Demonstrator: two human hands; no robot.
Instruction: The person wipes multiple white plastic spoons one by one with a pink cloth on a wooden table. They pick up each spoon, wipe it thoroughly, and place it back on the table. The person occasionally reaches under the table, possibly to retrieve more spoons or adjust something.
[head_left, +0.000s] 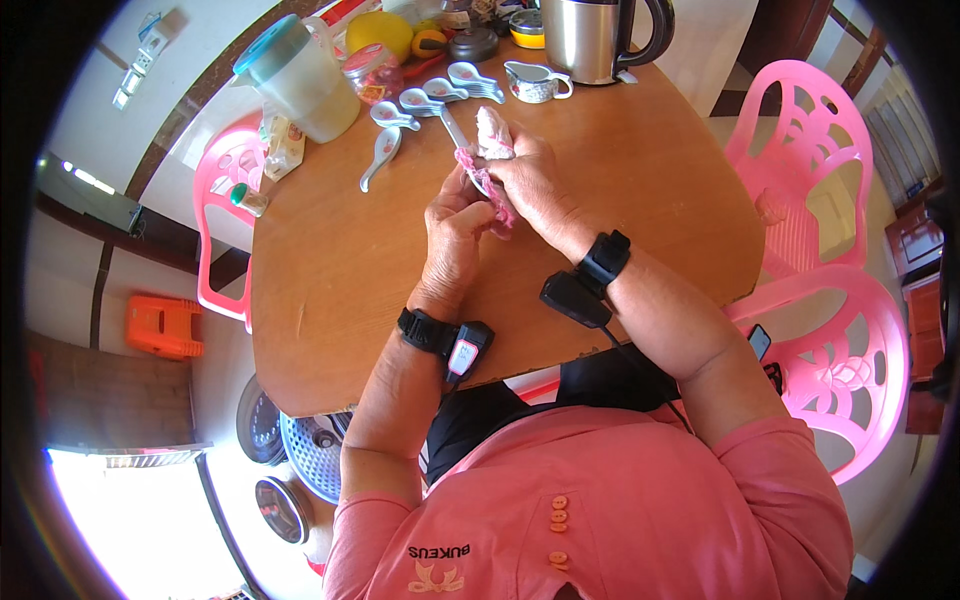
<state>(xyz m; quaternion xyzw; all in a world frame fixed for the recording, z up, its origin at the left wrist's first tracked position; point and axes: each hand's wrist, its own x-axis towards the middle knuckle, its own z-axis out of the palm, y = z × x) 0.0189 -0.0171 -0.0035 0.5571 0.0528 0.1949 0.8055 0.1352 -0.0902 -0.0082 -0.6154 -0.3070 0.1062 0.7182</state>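
Note:
Over the middle of the wooden table (660, 202), my left hand (459, 225) and my right hand (534, 176) are close together. Both grip a pink knitted or mesh cloth (495, 199), partly hidden by my fingers. A slim pale handle (452, 127) runs up from the cloth; what it belongs to cannot be told. My right hand also holds a whitish cloth bundle (493, 131). Beyond them lie several stacked white spoons (474, 79), with more spoons (420, 101) beside them. One single spoon (382, 156) lies left of my hands.
A lidded pitcher (307, 82), a candy jar (373, 71), a small patterned creamer (536, 81) and a steel kettle (581, 37) stand along the far side. A green-capped shaker (249, 199) is at the left edge. Pink plastic chairs (862, 375) flank the table.

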